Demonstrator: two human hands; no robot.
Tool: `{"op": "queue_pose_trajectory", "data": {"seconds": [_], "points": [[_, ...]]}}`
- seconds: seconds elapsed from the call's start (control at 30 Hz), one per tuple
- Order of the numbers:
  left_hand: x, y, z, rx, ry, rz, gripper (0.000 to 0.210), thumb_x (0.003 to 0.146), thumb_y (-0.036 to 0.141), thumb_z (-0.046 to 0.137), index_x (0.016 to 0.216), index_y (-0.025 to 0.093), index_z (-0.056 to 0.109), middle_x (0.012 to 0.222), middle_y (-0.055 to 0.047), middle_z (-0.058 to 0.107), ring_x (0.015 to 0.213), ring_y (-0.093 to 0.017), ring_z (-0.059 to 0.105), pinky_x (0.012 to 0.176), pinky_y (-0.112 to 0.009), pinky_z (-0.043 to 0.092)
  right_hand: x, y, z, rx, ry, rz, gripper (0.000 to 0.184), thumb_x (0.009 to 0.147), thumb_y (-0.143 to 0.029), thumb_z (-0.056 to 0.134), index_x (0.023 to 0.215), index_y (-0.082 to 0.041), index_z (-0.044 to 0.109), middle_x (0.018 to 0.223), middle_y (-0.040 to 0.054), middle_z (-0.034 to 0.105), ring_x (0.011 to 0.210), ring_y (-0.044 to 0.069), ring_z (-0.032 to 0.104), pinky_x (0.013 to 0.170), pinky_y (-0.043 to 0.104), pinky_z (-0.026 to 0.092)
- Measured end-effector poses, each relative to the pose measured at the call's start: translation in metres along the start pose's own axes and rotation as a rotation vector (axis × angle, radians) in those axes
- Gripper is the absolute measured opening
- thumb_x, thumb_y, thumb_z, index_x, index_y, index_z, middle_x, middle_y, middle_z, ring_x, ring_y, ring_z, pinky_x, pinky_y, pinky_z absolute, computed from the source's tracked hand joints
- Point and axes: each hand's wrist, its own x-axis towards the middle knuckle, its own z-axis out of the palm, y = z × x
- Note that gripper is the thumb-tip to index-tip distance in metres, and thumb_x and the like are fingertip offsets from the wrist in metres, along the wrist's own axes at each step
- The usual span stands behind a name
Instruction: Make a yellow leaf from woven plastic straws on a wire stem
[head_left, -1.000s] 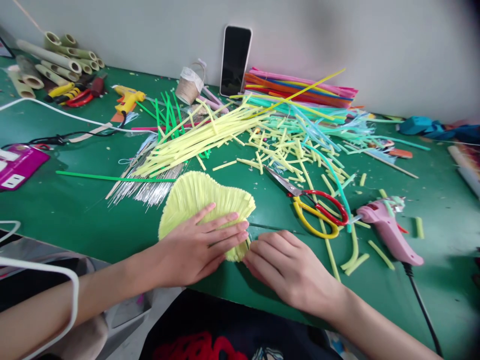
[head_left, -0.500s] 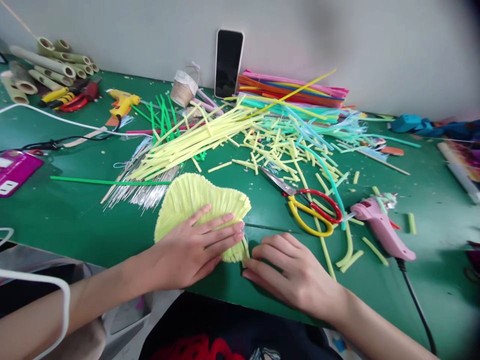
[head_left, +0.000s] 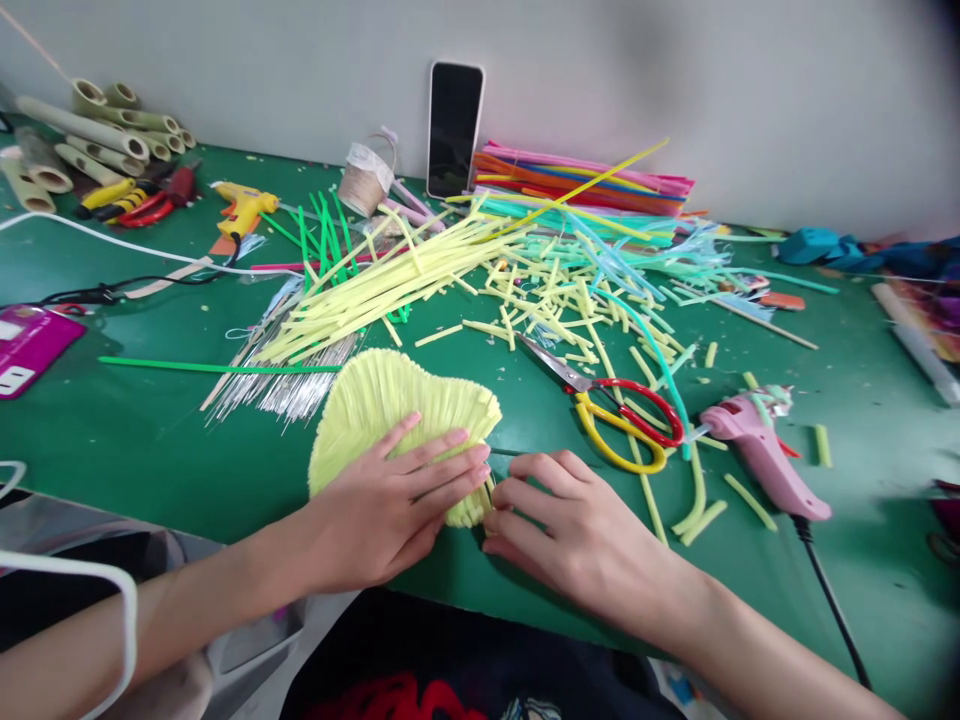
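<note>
A pale yellow fan-like piece of pipe cleaners, with a wavy outline, lies near the front edge of the table. Across its lower right part my left hand rests flat, fingers stretched out. At the piece's right edge my right hand has its fingers curled and pinched together; what lies between the fingertips is hidden. A thin dark wire shows between the piece and my right hand. Scissors with one red and one yellow handle lie partly spread beyond my right hand.
Behind the piece lie yellow pipe cleaners, silver wires and many cut bits. A pink glue gun lies at right, a yellow glue gun at left. A phone leans on the wall. Bamboo tubes are stacked far left.
My right hand has shifted slightly upward at the piece's right edge, its fingers now covering more of the thin wire. The left hand stays flat on the piece.
</note>
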Motion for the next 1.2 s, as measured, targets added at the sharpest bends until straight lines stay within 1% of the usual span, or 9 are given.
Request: {"op": "queue_pose_trajectory", "data": {"seconds": [0.23, 0.33, 0.57, 0.67, 0.8, 0.9, 1.07, 1.13, 1.2], "points": [[0.0, -0.001, -0.001, 0.039, -0.048, 0.001, 0.058, 0.095, 0.019, 0.039, 0.151, 0.015, 0.027, 0.159, -0.005, 0.026, 0.149, -0.024, 0.017, 0.12, -0.054, 0.002, 0.004, 0.004, 0.001, 0.023, -0.012, -0.038, 0.022, 0.095, -0.022, 0.054, 0.077, -0.017, 0.064, 0.077, 0.0043, 0.064, 0.083, 0.019, 0.052, 0.067, 0.033, 0.034], [0.0, 0.0, 0.0, 0.042, -0.047, -0.003, 0.057, 0.095, 0.019, 0.038, 0.151, 0.015, 0.028, 0.159, -0.005, 0.028, 0.148, -0.025, 0.018, 0.12, -0.054, 0.003, 0.004, 0.004, 0.001, 0.017, -0.019, -0.035, 0.023, 0.096, -0.021, 0.052, 0.076, -0.017, 0.065, 0.077, 0.0048, 0.063, 0.082, 0.019, 0.051, 0.067, 0.033, 0.034], [-0.001, 0.0, 0.005, 0.042, -0.001, 0.001, 0.057, 0.095, 0.02, 0.04, 0.15, 0.017, 0.03, 0.159, -0.005, 0.03, 0.148, -0.024, 0.017, 0.12, -0.053, 0.002, 0.003, 0.0, -0.004, -0.078, -0.023, -0.219, 0.027, 0.095, -0.014, 0.048, 0.075, -0.015, 0.065, 0.073, 0.0052, 0.062, 0.073, 0.019, 0.051, 0.063, 0.034, 0.033], [-0.002, -0.001, 0.005, 0.047, 0.02, -0.001, 0.056, 0.096, 0.021, 0.038, 0.151, 0.018, 0.029, 0.159, -0.003, 0.03, 0.149, -0.022, 0.017, 0.121, -0.052, 0.002, 0.002, 0.001, -0.006, -0.076, 0.012, -0.246, 0.028, 0.095, -0.012, 0.046, 0.076, -0.014, 0.067, 0.075, 0.0075, 0.064, 0.074, 0.02, 0.052, 0.065, 0.034, 0.034], [-0.002, 0.0, 0.004, 0.049, -0.009, -0.012, 0.056, 0.097, 0.021, 0.037, 0.152, 0.018, 0.026, 0.16, -0.002, 0.026, 0.149, -0.022, 0.016, 0.121, -0.052, 0.004, 0.003, 0.007, -0.007, -0.071, 0.048, -0.176, 0.022, 0.094, -0.012, 0.05, 0.083, -0.013, 0.069, 0.074, 0.0065, 0.063, 0.076, 0.02, 0.052, 0.065, 0.034, 0.035], [-0.002, 0.0, 0.005, 0.057, -0.013, -0.01, 0.058, 0.096, 0.019, 0.038, 0.152, 0.017, 0.025, 0.16, -0.003, 0.026, 0.149, -0.023, 0.016, 0.121, -0.053, 0.003, 0.006, 0.011, -0.004, -0.093, 0.03, -0.124, 0.018, 0.094, -0.013, 0.053, 0.087, -0.012, 0.07, 0.074, 0.0058, 0.063, 0.076, 0.021, 0.051, 0.064, 0.034, 0.034], [-0.001, 0.001, 0.003, 0.034, 0.018, -0.004, 0.056, 0.095, 0.018, 0.041, 0.15, 0.015, 0.029, 0.157, -0.006, 0.033, 0.148, -0.024, 0.019, 0.12, -0.054, 0.007, 0.01, 0.013, 0.006, -0.099, 0.035, -0.084, 0.016, 0.094, -0.014, 0.054, 0.087, -0.013, 0.068, 0.076, 0.0056, 0.065, 0.076, 0.02, 0.052, 0.062, 0.034, 0.033], [-0.001, 0.001, 0.002, 0.029, 0.019, -0.003, 0.056, 0.095, 0.018, 0.04, 0.15, 0.015, 0.029, 0.157, -0.006, 0.034, 0.148, -0.024, 0.02, 0.12, -0.055, 0.008, 0.01, 0.013, 0.009, -0.026, 0.046, -0.027, 0.015, 0.094, -0.017, 0.055, 0.087, -0.014, 0.068, 0.077, 0.0057, 0.066, 0.079, 0.02, 0.053, 0.064, 0.033, 0.035], [-0.002, 0.001, 0.002, 0.034, 0.006, -0.007, 0.056, 0.096, 0.02, 0.039, 0.151, 0.016, 0.028, 0.158, -0.005, 0.03, 0.148, -0.024, 0.018, 0.12, -0.055, 0.007, 0.008, 0.014, 0.01, 0.12, 0.077, 0.075, 0.013, 0.095, -0.02, 0.056, 0.088, -0.015, 0.067, 0.08, 0.0053, 0.067, 0.08, 0.019, 0.053, 0.069, 0.033, 0.04]]}}
